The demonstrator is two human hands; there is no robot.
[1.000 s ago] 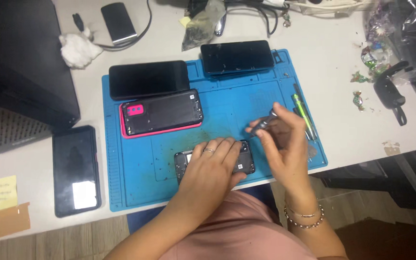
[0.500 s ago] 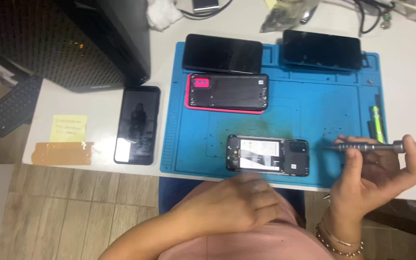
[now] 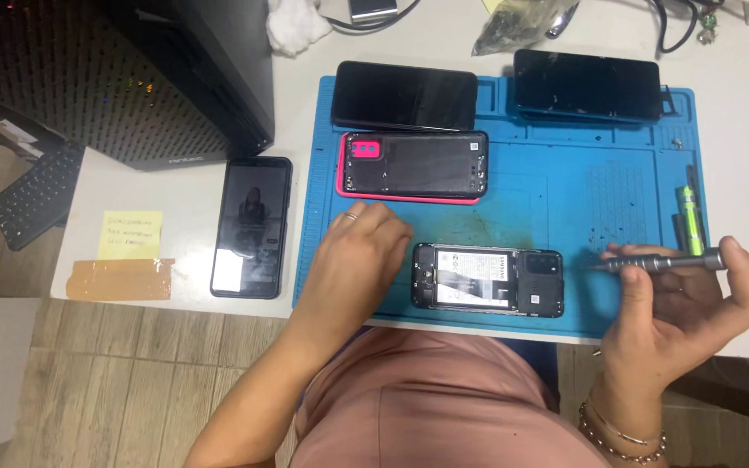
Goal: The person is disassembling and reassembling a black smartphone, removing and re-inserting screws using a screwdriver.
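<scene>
Right hand (image 3: pixel 682 303) grips screwdriver (image 3: pixel 665 260); left hand (image 3: pixel 361 256), seemingly empty, rests loosely beside opened phone (image 3: pixel 487 279) near mat (image 3: pixel 565 191) edge

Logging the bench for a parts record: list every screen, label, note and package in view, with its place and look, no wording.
Lit phone: off the mat's left edge, black, dim picture on screen.
Dark phone: mat's top left, black, blank.
Second dark phone: mat's top right, black, blank.
Battery label: in the opened phone beside the left hand, white rectangle.
Sticky note: far left, yellow, handwritten.
Plastic bag: top edge, clear, crumpled.
</scene>
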